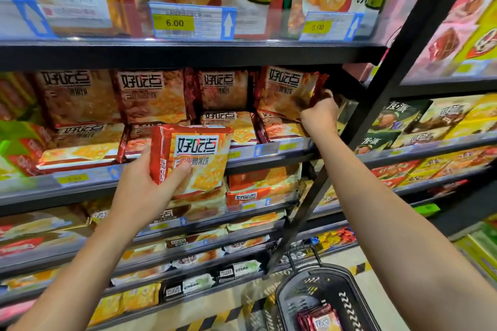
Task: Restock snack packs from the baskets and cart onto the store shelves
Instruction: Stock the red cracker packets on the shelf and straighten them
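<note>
My left hand [150, 183] grips a red and orange cracker pack [192, 158] and holds it upright in front of the middle shelf [88, 183]. Farther right, my right hand [321, 111] is closed on the lower corner of a dark red cracker pack [287, 90] that stands tilted at the right end of that shelf, on top of flat-lying packs. Matching packs fill the shelf in standing and lying rows. Down on the floor, a black basket [322, 293] holds several dark red packs [320, 317].
A black diagonal shelf post [376, 94] runs just right of my right hand. The top shelf carries large biscuit bags behind price tags [174, 23]. Lower shelves hold more cracker packs. A second shelving unit with green and yellow boxes stands at the right.
</note>
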Action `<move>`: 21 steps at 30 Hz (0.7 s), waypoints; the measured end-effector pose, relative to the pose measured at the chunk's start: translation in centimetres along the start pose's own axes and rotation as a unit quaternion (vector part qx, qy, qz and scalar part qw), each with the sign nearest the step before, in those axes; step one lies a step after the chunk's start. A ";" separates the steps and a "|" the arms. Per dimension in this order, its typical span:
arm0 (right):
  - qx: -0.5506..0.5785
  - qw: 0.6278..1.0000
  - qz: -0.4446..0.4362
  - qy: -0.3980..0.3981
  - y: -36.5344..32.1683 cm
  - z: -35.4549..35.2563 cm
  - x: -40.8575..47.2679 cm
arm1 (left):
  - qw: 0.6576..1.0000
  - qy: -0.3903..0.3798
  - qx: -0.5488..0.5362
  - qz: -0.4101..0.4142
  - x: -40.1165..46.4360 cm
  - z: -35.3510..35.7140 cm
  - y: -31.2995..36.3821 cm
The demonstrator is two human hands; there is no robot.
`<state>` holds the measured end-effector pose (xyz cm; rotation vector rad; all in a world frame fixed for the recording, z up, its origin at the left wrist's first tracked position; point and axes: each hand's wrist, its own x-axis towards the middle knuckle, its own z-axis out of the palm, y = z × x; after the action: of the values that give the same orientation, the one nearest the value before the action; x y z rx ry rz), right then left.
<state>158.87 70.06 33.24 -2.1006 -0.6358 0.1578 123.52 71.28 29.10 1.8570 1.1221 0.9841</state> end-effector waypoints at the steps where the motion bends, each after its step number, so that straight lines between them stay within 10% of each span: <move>1: -0.015 1.000 0.007 -0.002 -0.1 -0.1 0.2 | 1.000 0.005 -0.002 -0.002 0.1 0.3 -0.2; 12: -0.233 0.927 -0.293 0.001 2.1 0.3 -5.0 | 1.000 0.006 -0.012 -0.011 0.1 0.9 -0.8; 21: -0.371 0.876 -0.253 -0.176 1.3 1.9 -3.4 | 0.999 -0.018 -0.017 -0.022 0.2 0.5 -0.5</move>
<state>155.76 69.20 30.70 -2.5467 -1.6560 -0.0145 123.81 71.58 28.47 1.8092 1.1133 0.9364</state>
